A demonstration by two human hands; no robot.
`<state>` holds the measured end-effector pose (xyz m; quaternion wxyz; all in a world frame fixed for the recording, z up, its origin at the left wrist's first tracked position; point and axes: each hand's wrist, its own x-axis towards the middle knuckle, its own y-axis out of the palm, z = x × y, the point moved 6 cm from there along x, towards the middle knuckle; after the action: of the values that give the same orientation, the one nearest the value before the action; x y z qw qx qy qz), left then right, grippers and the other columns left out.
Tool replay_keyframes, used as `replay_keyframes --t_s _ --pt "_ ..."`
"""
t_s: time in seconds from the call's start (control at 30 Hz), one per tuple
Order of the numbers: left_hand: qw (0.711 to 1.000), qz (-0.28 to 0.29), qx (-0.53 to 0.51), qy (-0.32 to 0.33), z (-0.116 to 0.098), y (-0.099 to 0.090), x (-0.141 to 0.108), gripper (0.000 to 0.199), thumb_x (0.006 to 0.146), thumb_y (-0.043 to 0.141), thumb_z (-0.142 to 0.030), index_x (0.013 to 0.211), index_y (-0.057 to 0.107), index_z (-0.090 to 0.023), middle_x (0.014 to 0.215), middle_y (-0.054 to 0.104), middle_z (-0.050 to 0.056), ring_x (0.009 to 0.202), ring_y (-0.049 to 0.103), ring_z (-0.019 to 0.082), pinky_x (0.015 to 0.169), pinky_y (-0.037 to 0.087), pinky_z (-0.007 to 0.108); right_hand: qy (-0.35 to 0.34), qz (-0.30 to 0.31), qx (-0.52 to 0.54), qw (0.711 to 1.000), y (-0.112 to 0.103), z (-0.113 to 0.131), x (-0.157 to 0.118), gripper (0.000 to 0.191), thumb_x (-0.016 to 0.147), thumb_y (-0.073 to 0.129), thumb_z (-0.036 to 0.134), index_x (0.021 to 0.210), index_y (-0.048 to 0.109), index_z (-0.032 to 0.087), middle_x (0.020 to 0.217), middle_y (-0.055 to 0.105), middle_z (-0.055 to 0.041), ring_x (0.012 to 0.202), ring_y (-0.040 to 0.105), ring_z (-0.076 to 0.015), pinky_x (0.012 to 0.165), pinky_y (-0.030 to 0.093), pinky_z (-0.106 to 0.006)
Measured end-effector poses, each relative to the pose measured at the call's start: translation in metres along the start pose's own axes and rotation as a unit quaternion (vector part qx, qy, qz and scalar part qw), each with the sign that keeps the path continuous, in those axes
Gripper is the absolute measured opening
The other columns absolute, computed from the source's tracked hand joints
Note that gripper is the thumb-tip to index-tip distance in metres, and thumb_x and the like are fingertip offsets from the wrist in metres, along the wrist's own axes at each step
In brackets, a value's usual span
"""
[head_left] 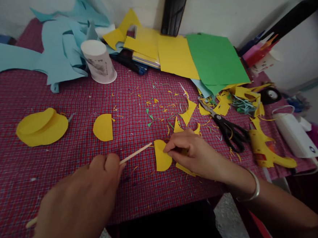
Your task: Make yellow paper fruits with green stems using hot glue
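Observation:
My left hand [84,196] is closed around a thin wooden stick [136,152], whose far end points right and whose other end sticks out behind the hand. Just past the tip lies a yellow half-round paper piece [162,158]. Thumb and forefinger of my right hand [192,151] pinch the right edge of that piece. Yellow paper scraps lie partly hidden under this hand. Another yellow half-round piece [103,127] rests on the checked cloth [137,196], and farther left sits a stack of yellow rounded pieces [42,128].
Black-handled scissors [230,130] and a yellow glue gun [267,149] lie at the right, near a white power box [296,134]. Green sheets [216,58], yellow sheets [176,56], a paper cup [99,61], a leaning phone [175,9] and blue paper offcuts [58,50] line the back.

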<state>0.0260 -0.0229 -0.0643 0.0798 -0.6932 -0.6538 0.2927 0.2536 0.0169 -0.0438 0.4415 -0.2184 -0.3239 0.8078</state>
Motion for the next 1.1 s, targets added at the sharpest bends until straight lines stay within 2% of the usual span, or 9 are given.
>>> replay_keyframes --t_s 0.03,0.1,0.17,0.33,0.57,0.8,1.1 --pt "0.995 -0.001 0.090 0.046 -0.006 0.001 0.001 0.021 0.068 0.072 -0.031 0.060 0.055 -0.022 0.059 0.031 -0.001 0.048 0.013 0.013 0.053 -0.001 0.033 0.000 0.001 0.000 1.000 0.000 0.000 0.000 0.015 0.085 0.056 0.010 0.079 0.065 0.020 0.074 0.064 0.0027 0.070 0.056 -0.0106 0.075 0.037 -0.031" --pt "0.960 -0.005 0.246 0.132 -0.015 0.004 0.000 0.020 0.073 0.066 -0.035 0.063 0.053 -0.023 0.058 0.033 0.000 0.047 0.017 0.014 0.054 0.001 0.033 -0.001 0.000 0.001 1.000 0.000 0.000 0.000 0.015 0.085 0.056 0.009 0.079 0.065 0.020 0.074 0.064 0.0026 0.071 0.056 -0.0108 0.076 0.037 -0.031" --pt "0.936 -0.016 0.306 0.174 -0.019 0.005 -0.002 0.018 0.075 0.062 -0.034 0.065 0.052 -0.023 0.058 0.034 0.001 0.047 0.020 0.014 0.053 0.002 0.032 -0.002 -0.002 0.002 1.000 0.000 0.000 0.000 0.015 0.085 0.056 0.009 0.079 0.065 0.020 0.075 0.064 0.0027 0.072 0.056 -0.0107 0.076 0.036 -0.031" --pt "0.898 -0.026 0.392 0.197 -0.027 0.009 -0.005 0.015 0.081 0.056 -0.029 0.069 0.050 -0.023 0.060 0.035 0.001 0.046 0.021 0.014 0.053 0.003 0.030 -0.007 -0.002 0.011 1.000 0.000 0.000 0.001 0.015 0.085 0.056 0.009 0.079 0.065 0.019 0.072 0.062 0.0028 0.069 0.056 -0.0103 0.073 0.037 -0.029" --pt "0.802 0.026 0.563 0.198 -0.025 0.019 -0.002 0.017 0.088 0.043 -0.032 0.076 0.052 -0.023 0.064 0.041 0.002 0.045 0.031 0.015 0.053 0.006 0.030 -0.002 -0.003 0.007 1.000 0.001 -0.002 0.001 0.014 0.085 0.057 0.009 0.080 0.065 0.019 0.073 0.062 0.0029 0.070 0.056 -0.0103 0.075 0.037 -0.030" --pt "0.765 0.071 0.614 0.179 -0.022 0.024 0.000 0.022 0.092 0.031 -0.027 0.082 0.050 -0.024 0.068 0.049 0.002 0.050 0.053 0.024 0.051 0.011 0.031 -0.009 -0.008 0.007 1.000 0.001 -0.003 0.002 0.013 0.086 0.058 0.010 0.081 0.066 0.019 0.075 0.063 0.0033 0.072 0.056 -0.0101 0.076 0.035 -0.030" --pt "0.745 0.061 0.637 0.186 -0.026 0.025 -0.001 0.020 0.092 0.031 -0.024 0.081 0.047 -0.024 0.067 0.048 0.001 0.048 0.055 0.024 0.048 0.013 0.031 0.001 -0.004 0.001 1.000 0.002 -0.004 0.003 0.012 0.087 0.058 0.011 0.082 0.067 0.018 0.074 0.062 0.0037 0.071 0.056 -0.0100 0.078 0.034 -0.031"
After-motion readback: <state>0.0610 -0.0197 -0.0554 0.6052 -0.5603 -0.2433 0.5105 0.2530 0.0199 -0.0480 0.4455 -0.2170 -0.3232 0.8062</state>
